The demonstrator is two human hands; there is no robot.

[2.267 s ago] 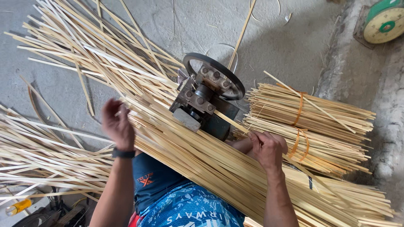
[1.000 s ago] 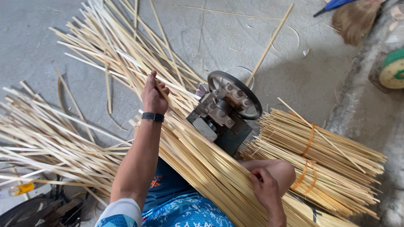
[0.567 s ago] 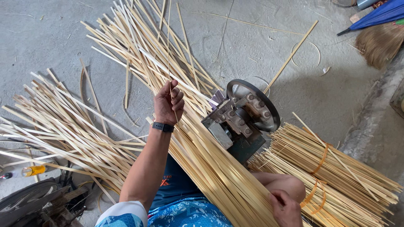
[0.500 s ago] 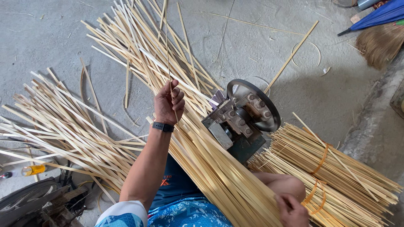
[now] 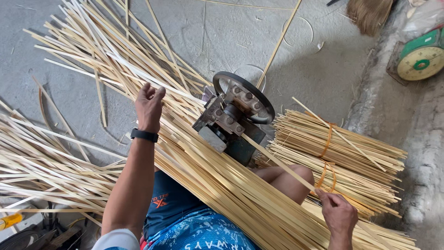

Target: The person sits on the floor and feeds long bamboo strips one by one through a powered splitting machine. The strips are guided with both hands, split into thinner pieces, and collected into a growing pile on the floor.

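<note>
Nearby, tied bamboo bundles [image 5: 342,157] beside wheel machine [image 5: 233,115], green scale [image 5: 420,58].

The single head-worn camera looks steeply down from close above the small wheeled machine [image 5: 233,118], which sits mid-frame, concrete floor [image 5: 314,78] stretching beyond it.

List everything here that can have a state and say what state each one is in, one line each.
left hand: raised, pinching a thin bamboo strip
right hand: closed on the long strip that runs into the machine
hand-wheel machine: upright on the floor, strip fed in
loose strips: stacked across the lap
tied bundles: bound with orange bands, lying beside the machine
green scale: pan not visible, load cannot be told
</note>
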